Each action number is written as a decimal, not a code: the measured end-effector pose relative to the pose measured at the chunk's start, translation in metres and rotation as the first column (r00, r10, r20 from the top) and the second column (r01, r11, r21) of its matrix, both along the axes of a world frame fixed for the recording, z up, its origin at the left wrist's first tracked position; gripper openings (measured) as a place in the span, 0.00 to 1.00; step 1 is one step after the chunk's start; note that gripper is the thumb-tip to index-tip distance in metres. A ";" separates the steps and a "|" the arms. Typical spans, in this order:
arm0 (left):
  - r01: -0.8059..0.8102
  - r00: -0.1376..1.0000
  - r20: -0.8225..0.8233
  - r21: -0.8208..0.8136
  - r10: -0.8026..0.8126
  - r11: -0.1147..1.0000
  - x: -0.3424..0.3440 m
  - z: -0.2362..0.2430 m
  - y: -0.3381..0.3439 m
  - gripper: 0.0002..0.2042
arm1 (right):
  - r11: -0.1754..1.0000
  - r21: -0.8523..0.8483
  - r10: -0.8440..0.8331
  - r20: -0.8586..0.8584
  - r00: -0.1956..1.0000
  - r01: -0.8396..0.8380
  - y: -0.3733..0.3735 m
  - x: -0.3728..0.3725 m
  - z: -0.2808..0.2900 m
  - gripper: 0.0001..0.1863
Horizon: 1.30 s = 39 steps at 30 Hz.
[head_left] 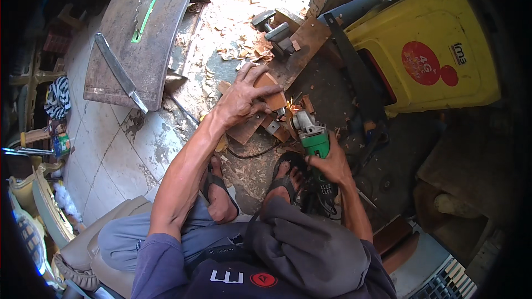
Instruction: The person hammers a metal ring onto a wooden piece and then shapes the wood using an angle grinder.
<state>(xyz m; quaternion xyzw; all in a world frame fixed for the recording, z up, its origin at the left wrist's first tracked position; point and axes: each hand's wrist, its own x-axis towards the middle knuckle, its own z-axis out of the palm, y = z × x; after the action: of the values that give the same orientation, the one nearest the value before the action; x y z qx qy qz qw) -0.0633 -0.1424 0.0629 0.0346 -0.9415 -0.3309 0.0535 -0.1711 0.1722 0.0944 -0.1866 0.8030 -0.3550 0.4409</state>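
My right hand (pixel 331 163) is wrapped round the green body of an angle grinder (pixel 316 145), its metal head pointing away from me. Orange sparks fly at the head, beside a small metal part that I cannot make out clearly. My left hand (pixel 242 98) grips a reddish-brown wooden block (pixel 271 93) just left of the grinder head, thumb on the near side and fingers over the top. Beneath them lie wooden boards (pixel 244 129) and a small metal plate with a hole (pixel 272 127). The grinder's disc is mostly hidden.
A saw table with a green-edged slot (pixel 124 61) stands at the upper left, a long blade (pixel 119 72) lying on it. A yellow plastic chair (pixel 426 50) is at the right. Wood chips cover the floor near my sandalled feet. A dark cable (pixel 252 156) runs before them.
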 end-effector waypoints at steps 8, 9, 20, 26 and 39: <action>-0.041 0.998 0.039 -0.007 0.041 0.999 -0.001 0.002 0.004 0.31 | 0.990 0.073 0.141 -0.555 0.820 -0.121 -0.005 0.038 0.023 0.52; -0.044 0.998 0.036 -0.002 0.045 0.999 -0.002 0.002 0.005 0.30 | 0.982 0.092 0.185 -0.618 0.764 -0.163 -0.005 0.042 0.025 0.53; -0.041 0.999 0.005 -0.018 0.041 0.999 -0.001 0.002 0.002 0.29 | 0.996 0.081 0.026 -0.596 0.802 0.029 -0.010 0.054 0.023 0.52; -0.085 0.996 0.025 -0.042 0.086 0.995 -0.002 0.010 0.009 0.29 | 0.976 0.093 -0.128 -0.493 0.861 0.199 -0.007 0.050 0.022 0.48; -0.451 0.891 -0.022 -0.160 0.454 0.878 0.026 0.014 0.060 0.28 | 0.991 -0.017 -0.110 -0.689 0.717 0.136 -0.025 0.047 0.020 0.50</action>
<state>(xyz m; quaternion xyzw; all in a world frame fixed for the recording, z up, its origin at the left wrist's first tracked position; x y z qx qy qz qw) -0.0370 -0.0819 0.0766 0.2516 -0.9313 -0.2321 0.1245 -0.1238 0.1470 0.1142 -0.2435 0.9256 -0.2751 0.0906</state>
